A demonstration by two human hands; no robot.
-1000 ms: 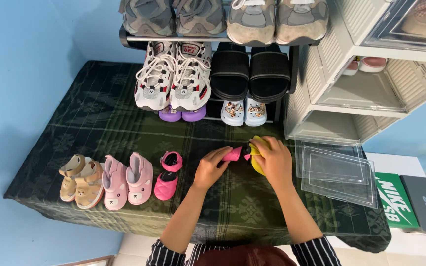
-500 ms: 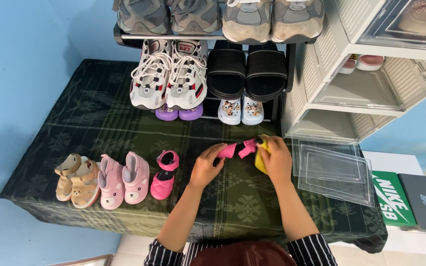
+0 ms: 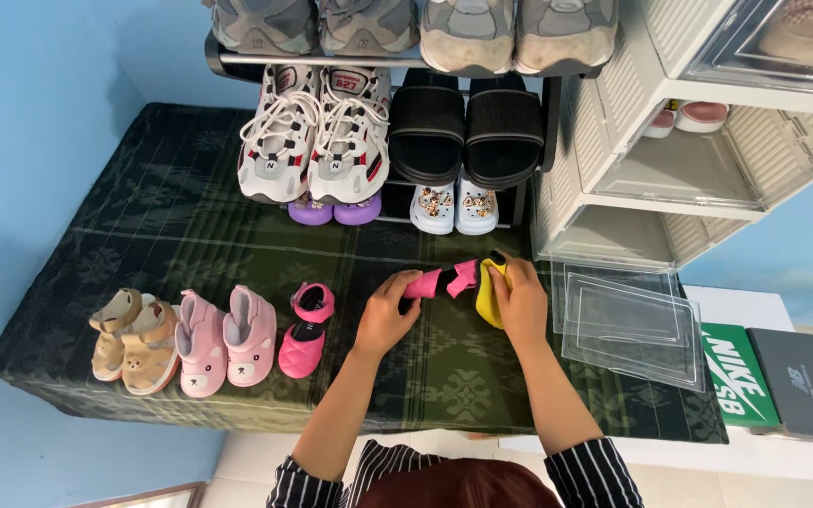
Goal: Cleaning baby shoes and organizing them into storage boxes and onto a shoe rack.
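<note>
My left hand [image 3: 383,315] grips a small pink child's shoe [image 3: 439,280] by its toe end, held just above the dark green patterned cloth [image 3: 190,235]. My right hand [image 3: 522,303] presses a yellow cloth [image 3: 487,292] against the shoe's heel end. The matching pink quilted shoe [image 3: 303,331] lies on the cloth to the left of my left hand.
Pink bear boots [image 3: 223,341] and tan sandals [image 3: 127,333] stand at the left. A shoe rack [image 3: 397,122] behind holds sneakers, black slides and small clogs. White clear-front boxes [image 3: 689,150], loose clear lids [image 3: 628,325] and shoe boxes [image 3: 773,381] are at the right.
The pink shoe has turned in my hands so more of it shows, and the yellow cloth has slid toward its heel. The view has shifted slightly.
</note>
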